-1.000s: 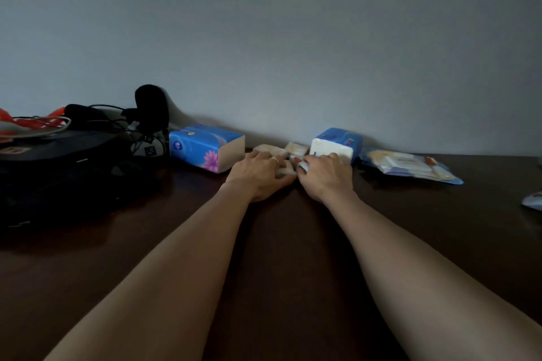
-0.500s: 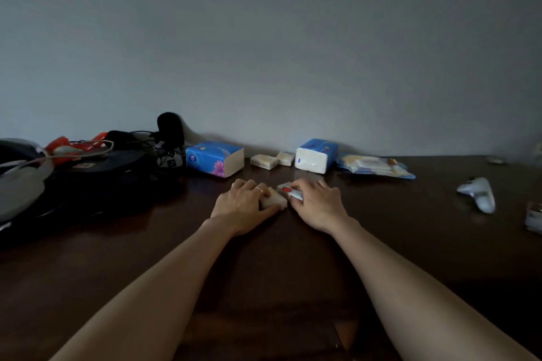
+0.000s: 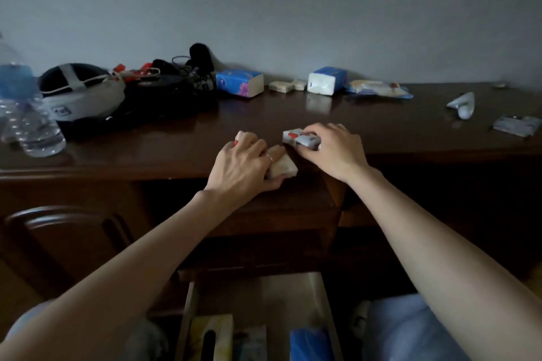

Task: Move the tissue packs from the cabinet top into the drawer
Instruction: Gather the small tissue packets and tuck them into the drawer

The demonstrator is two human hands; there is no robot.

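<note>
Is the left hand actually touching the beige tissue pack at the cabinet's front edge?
Touching. The head view shows the left hand with its fingers curled over the beige tissue pack, no gap visible between them.

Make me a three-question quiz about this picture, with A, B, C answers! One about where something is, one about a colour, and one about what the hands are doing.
1. Where is the water bottle?
A. far left of the cabinet top
B. inside the drawer
C. in the right hand

2. What colour is the flower-printed tissue pack by the wall?
A. green
B. blue
C. black

3. What is the left hand doing?
A. hanging open
B. gripping a small beige pack
C. pulling the drawer

Answers:
1 A, it stands at the picture's left edge on the top.
2 B, its wrapper is blue with a purple flower.
3 B, its fingers curl round the pack near the front edge.
</note>
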